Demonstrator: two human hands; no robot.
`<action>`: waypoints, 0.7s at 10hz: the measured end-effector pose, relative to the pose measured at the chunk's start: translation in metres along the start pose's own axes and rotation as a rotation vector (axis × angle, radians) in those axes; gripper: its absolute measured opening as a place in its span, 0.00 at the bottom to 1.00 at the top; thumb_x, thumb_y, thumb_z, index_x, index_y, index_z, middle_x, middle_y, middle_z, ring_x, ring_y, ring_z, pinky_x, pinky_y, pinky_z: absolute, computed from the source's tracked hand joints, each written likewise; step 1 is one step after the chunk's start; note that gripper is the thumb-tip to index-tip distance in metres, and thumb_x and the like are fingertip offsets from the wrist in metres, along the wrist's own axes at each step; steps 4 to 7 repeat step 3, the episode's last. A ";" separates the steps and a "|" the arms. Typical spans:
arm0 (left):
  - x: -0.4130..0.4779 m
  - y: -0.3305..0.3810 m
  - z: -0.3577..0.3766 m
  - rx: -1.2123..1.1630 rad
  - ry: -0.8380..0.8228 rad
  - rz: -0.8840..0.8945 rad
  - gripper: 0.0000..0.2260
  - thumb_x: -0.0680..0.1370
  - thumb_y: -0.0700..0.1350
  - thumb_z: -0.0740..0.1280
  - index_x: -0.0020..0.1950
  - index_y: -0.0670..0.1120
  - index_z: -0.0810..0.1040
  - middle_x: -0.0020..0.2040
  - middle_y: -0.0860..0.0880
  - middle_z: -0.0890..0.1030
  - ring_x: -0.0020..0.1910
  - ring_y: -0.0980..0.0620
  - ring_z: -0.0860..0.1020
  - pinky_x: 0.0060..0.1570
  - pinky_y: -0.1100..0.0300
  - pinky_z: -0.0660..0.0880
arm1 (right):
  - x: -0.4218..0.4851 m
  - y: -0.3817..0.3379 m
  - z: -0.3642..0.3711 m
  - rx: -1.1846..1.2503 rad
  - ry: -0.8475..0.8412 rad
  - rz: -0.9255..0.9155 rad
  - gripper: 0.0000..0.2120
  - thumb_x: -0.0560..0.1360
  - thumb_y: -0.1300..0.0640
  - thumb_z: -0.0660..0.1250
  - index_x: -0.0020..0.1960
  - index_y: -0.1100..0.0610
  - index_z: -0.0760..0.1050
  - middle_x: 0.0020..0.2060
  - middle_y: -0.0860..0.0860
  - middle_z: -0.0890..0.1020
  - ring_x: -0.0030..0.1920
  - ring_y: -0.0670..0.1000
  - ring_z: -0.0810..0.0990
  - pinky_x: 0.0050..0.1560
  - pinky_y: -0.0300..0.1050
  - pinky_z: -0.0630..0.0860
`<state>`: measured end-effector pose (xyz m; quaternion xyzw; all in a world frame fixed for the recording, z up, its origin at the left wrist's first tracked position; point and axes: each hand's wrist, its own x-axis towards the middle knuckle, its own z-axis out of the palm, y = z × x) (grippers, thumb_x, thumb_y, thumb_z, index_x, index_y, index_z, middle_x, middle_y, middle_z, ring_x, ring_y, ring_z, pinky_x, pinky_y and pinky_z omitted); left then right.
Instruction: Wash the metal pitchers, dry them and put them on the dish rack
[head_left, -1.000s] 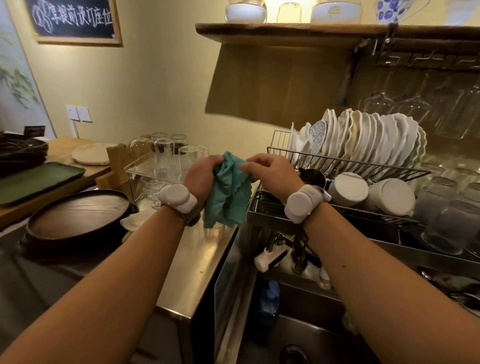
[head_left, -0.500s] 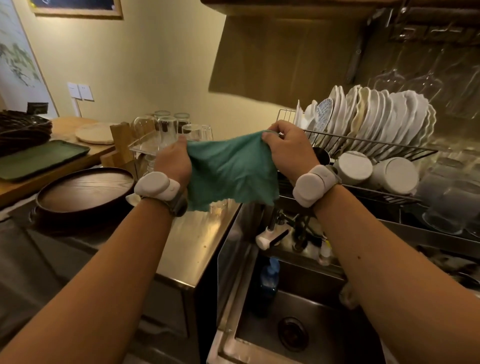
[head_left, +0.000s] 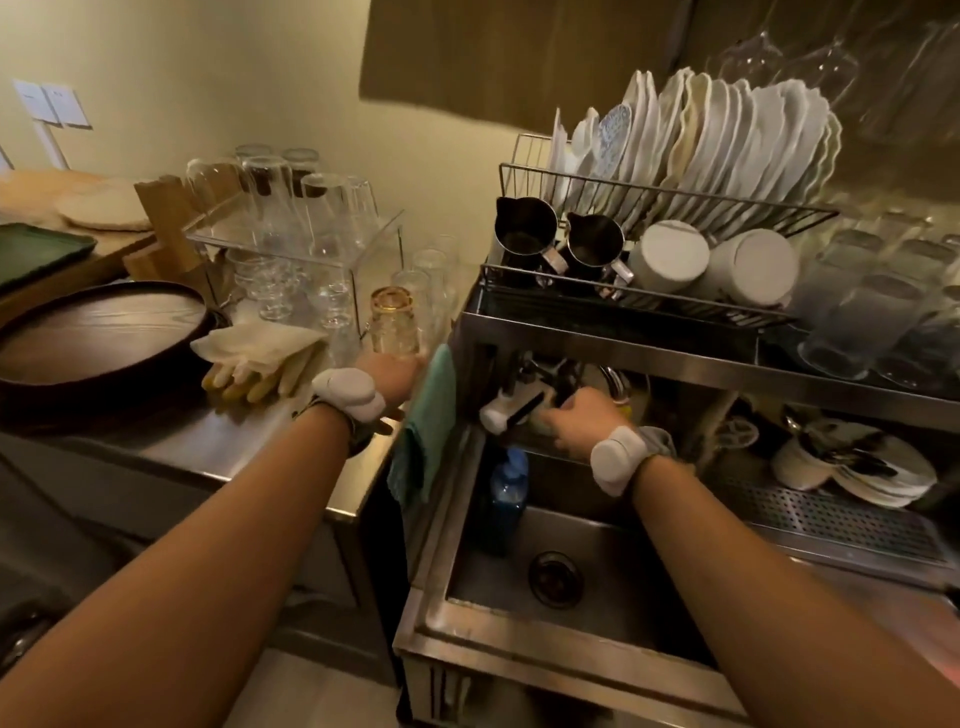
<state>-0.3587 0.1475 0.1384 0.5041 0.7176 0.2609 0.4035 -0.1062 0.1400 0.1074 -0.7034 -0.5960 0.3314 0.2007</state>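
Both pitchers racked; hands down at cloth and tap.

Two metal pitchers (head_left: 524, 236) (head_left: 595, 244) lie tipped, mouths toward the camera, side by side at the left end of the dish rack's (head_left: 670, 195) lower tier, just beside the white cups (head_left: 670, 257). No other pitcher shows anywhere in view. The teal cloth (head_left: 428, 431) is draped over the counter's right edge, next to the sink (head_left: 545, 649). Left hand (head_left: 389, 376) is at the cloth's top; its fingers are hidden, so I can't tell whether it grips or has let go. Right hand (head_left: 576, 421) is under the rack by the tap handle (head_left: 511, 408), fingers bent; too blurred to tell whether it holds anything. Judgement: wash, dry and racking look done for these two. What's left is probably only tidying, meaning the cloth and the tap.
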 end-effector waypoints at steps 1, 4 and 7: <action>-0.002 0.009 0.007 -0.029 -0.069 -0.037 0.17 0.81 0.58 0.61 0.53 0.44 0.77 0.47 0.42 0.79 0.50 0.39 0.80 0.50 0.46 0.79 | -0.007 0.002 -0.006 0.276 -0.163 0.117 0.06 0.78 0.56 0.66 0.44 0.57 0.76 0.36 0.55 0.80 0.36 0.53 0.80 0.41 0.51 0.77; -0.001 0.048 0.020 0.177 0.163 0.295 0.16 0.78 0.56 0.63 0.48 0.44 0.81 0.42 0.44 0.82 0.44 0.42 0.80 0.42 0.55 0.74 | -0.023 -0.027 -0.055 0.573 -0.239 0.024 0.11 0.79 0.54 0.67 0.52 0.63 0.77 0.45 0.60 0.85 0.46 0.58 0.85 0.46 0.50 0.83; -0.001 0.048 0.020 0.177 0.163 0.295 0.16 0.78 0.56 0.63 0.48 0.44 0.81 0.42 0.44 0.82 0.44 0.42 0.80 0.42 0.55 0.74 | -0.023 -0.027 -0.055 0.573 -0.239 0.024 0.11 0.79 0.54 0.67 0.52 0.63 0.77 0.45 0.60 0.85 0.46 0.58 0.85 0.46 0.50 0.83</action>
